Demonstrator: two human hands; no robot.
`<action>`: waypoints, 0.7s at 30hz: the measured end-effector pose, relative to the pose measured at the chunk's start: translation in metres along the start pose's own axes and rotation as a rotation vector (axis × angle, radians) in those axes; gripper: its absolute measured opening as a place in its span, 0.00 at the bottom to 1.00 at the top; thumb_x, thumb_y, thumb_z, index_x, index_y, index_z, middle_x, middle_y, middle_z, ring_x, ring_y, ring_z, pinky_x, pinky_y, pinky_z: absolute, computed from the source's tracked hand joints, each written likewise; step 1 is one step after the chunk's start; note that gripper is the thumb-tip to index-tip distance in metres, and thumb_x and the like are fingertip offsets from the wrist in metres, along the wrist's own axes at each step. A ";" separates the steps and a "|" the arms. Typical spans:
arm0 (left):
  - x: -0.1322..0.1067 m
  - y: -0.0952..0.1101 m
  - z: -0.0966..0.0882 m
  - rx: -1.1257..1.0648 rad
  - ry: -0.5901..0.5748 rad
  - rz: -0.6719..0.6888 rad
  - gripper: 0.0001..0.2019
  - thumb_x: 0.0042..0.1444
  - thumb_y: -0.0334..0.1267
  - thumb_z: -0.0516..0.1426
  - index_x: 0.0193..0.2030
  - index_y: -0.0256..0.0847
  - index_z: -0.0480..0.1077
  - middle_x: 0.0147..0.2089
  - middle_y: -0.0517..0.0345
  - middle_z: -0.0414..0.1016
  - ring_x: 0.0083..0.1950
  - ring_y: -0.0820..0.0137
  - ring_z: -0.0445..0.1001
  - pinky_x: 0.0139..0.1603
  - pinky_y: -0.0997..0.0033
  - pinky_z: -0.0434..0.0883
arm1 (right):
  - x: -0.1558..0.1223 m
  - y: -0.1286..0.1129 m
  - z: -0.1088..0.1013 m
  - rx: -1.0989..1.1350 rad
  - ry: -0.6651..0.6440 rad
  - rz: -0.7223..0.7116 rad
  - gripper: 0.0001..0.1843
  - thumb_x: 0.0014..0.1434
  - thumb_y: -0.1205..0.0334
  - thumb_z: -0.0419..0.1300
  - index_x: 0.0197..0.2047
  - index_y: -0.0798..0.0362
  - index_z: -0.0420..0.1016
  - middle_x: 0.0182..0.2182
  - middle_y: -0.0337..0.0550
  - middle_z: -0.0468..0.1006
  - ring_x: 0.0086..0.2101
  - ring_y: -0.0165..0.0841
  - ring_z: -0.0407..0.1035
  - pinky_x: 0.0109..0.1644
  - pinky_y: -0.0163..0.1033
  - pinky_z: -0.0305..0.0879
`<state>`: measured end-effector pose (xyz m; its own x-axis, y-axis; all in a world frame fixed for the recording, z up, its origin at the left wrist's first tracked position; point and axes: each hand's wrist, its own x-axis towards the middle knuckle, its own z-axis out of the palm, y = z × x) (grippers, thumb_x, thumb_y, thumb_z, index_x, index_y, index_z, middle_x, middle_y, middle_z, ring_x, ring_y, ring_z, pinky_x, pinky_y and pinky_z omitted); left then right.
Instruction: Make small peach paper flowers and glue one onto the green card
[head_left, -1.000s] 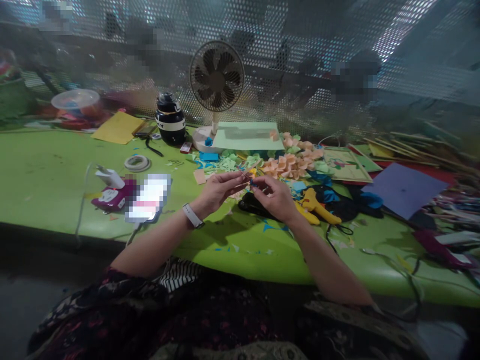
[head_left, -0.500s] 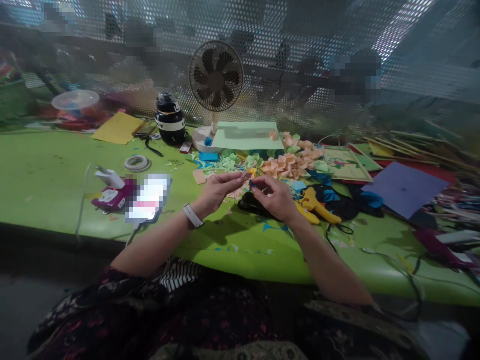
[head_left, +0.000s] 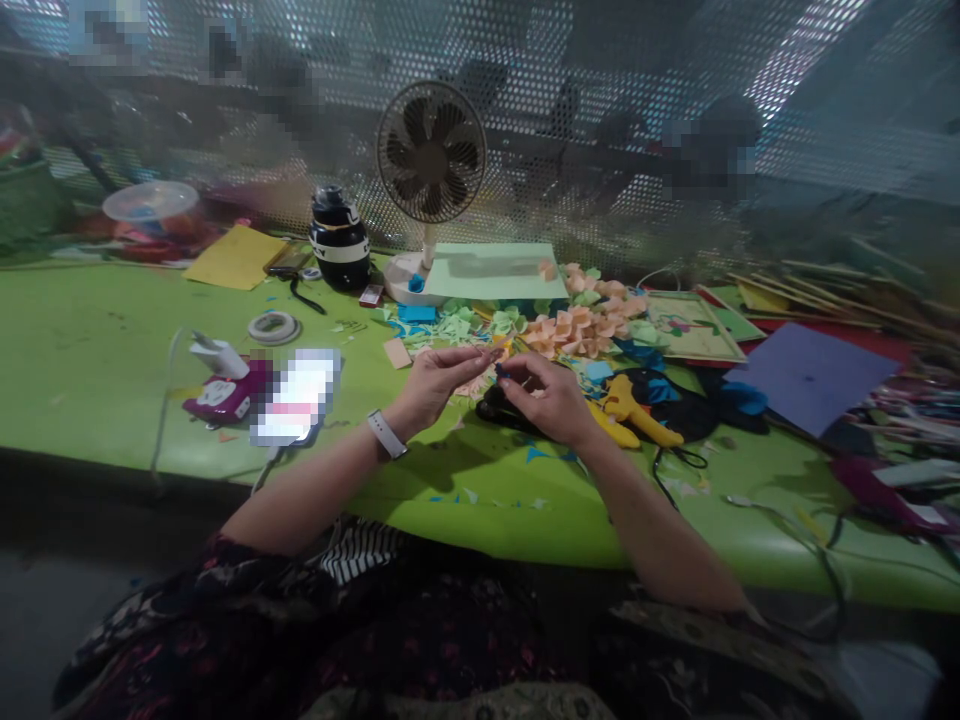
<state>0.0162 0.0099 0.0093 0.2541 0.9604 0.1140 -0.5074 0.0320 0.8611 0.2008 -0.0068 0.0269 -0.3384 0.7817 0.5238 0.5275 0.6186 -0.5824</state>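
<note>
My left hand [head_left: 444, 382], with a pale watch band at the wrist, pinches something thin and small at its fingertips; its kind is too small to make out. Close beside it, my right hand [head_left: 549, 398] grips a small dark blue piece [head_left: 500, 371], perhaps paper, between thumb and forefinger. Both hands hover over the green table, fingertips nearly meeting. Behind them lie folded peach paper pieces [head_left: 574, 328] and light green paper pieces [head_left: 457, 324]. A yellow glue gun [head_left: 624, 400] rests just right of my right hand.
A fan [head_left: 431, 155] and a black bottle [head_left: 341, 245] stand at the back. On the left are a tape roll [head_left: 274, 328], a lit phone [head_left: 298, 395] and a purple device [head_left: 225, 398]. Purple paper [head_left: 810, 375] and bundled sticks lie right. Cables cross the table's front edge.
My hands stay almost in place, with only slight finger movement. The thin thing at my left fingertips and the blue piece have shifted a little.
</note>
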 end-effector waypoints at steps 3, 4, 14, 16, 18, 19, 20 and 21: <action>0.000 -0.001 -0.001 -0.006 -0.009 0.005 0.12 0.43 0.41 0.73 0.36 0.42 0.83 0.44 0.52 0.85 0.49 0.66 0.81 0.61 0.62 0.71 | 0.000 0.000 0.000 0.011 0.002 -0.020 0.06 0.60 0.60 0.59 0.41 0.51 0.74 0.36 0.44 0.81 0.35 0.35 0.76 0.41 0.42 0.74; 0.000 -0.001 -0.001 -0.008 -0.011 0.005 0.12 0.43 0.41 0.73 0.36 0.42 0.83 0.44 0.52 0.85 0.48 0.67 0.81 0.61 0.63 0.72 | 0.000 0.000 0.001 0.012 -0.002 -0.019 0.06 0.60 0.60 0.59 0.41 0.50 0.74 0.36 0.43 0.81 0.35 0.35 0.76 0.41 0.42 0.74; 0.000 -0.003 -0.001 -0.026 0.001 0.001 0.12 0.42 0.40 0.73 0.35 0.41 0.83 0.43 0.51 0.85 0.49 0.65 0.81 0.60 0.61 0.72 | -0.001 0.001 0.003 0.000 -0.019 0.014 0.07 0.60 0.58 0.59 0.41 0.50 0.74 0.35 0.43 0.81 0.34 0.35 0.75 0.37 0.40 0.72; 0.000 -0.003 0.000 -0.033 0.011 0.000 0.12 0.41 0.40 0.73 0.34 0.41 0.83 0.42 0.51 0.85 0.48 0.65 0.81 0.60 0.61 0.72 | -0.001 0.001 0.003 0.005 -0.019 -0.001 0.07 0.61 0.59 0.59 0.41 0.51 0.74 0.35 0.43 0.82 0.33 0.34 0.75 0.35 0.38 0.71; 0.000 -0.003 0.001 -0.039 0.026 -0.004 0.13 0.40 0.41 0.74 0.33 0.40 0.83 0.40 0.52 0.85 0.47 0.65 0.81 0.60 0.61 0.72 | -0.001 0.001 0.004 0.009 -0.017 -0.014 0.07 0.61 0.59 0.59 0.40 0.51 0.74 0.35 0.43 0.82 0.33 0.33 0.75 0.34 0.37 0.70; 0.000 -0.003 0.001 -0.040 0.029 -0.004 0.14 0.39 0.42 0.74 0.33 0.40 0.83 0.40 0.52 0.85 0.47 0.65 0.82 0.59 0.61 0.72 | -0.001 0.001 0.004 0.012 -0.018 -0.015 0.07 0.61 0.59 0.59 0.40 0.51 0.74 0.34 0.43 0.82 0.32 0.33 0.75 0.33 0.37 0.69; -0.001 -0.003 0.002 -0.040 0.029 -0.001 0.14 0.39 0.42 0.74 0.33 0.40 0.82 0.39 0.52 0.85 0.47 0.65 0.82 0.59 0.61 0.72 | -0.001 0.000 0.004 0.017 -0.022 -0.012 0.07 0.61 0.59 0.59 0.40 0.51 0.74 0.34 0.43 0.82 0.32 0.33 0.74 0.33 0.37 0.69; -0.001 -0.003 0.002 -0.040 0.030 0.005 0.14 0.39 0.42 0.74 0.32 0.40 0.82 0.39 0.53 0.85 0.46 0.65 0.82 0.59 0.62 0.72 | -0.001 0.000 0.003 0.025 -0.027 -0.004 0.07 0.61 0.59 0.59 0.40 0.51 0.74 0.34 0.43 0.82 0.32 0.33 0.74 0.33 0.37 0.69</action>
<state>0.0192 0.0084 0.0077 0.2272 0.9684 0.1032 -0.5413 0.0375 0.8400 0.1982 -0.0072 0.0245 -0.3612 0.7808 0.5097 0.5066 0.6232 -0.5957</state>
